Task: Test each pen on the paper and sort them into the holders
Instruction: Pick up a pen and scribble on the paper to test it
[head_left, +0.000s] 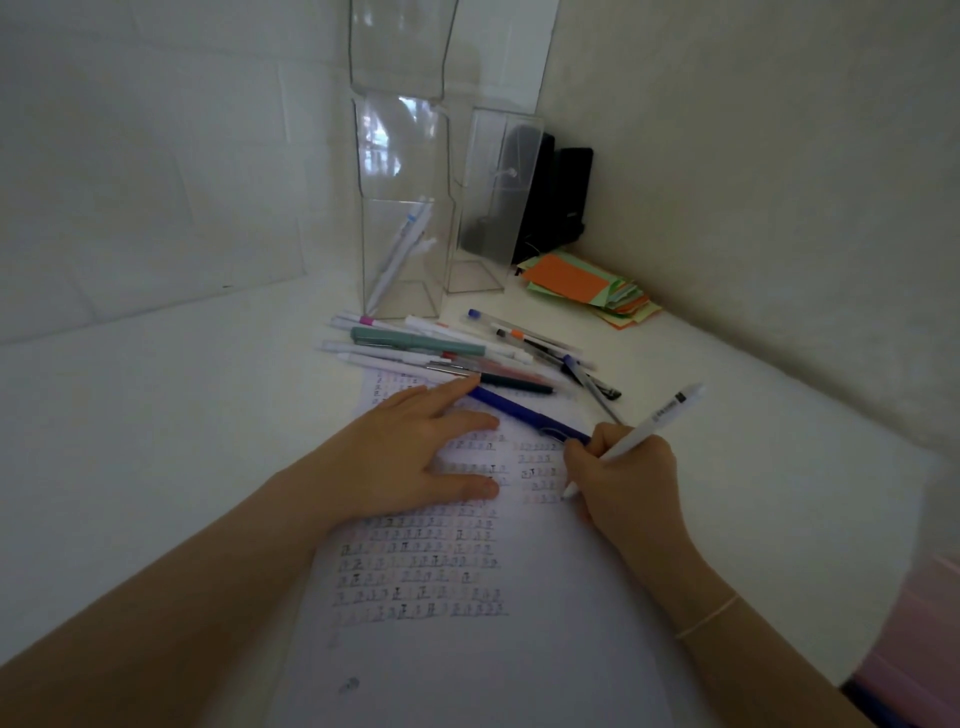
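- Pen-testing under way: the right hand grips a white pen in a writing hold, tip down on the paper near the sheet's right edge, among rows of small test marks.
- White pen's long axis slants from the tip, low and left, up and away to the right, its printed upper end clear of the hand.
- Left hand lies flat with fingers spread, pressing the paper down just left of the writing spot; it holds nothing.
- Beyond both hands, toward the desk's back corner, stand two clear holders: the left holder already has a few white pens leaning inside, while the right holder appears empty.
- The right hand, already carrying the pen, looks the likelier to reach forward and left to either holder.
- Untested pens lie in a loose heap at the paper's far edge, in front of the holders; a blue pen rests across the sheet between the two hands.
- Coloured paper slips sit stacked near the desk's right edge.
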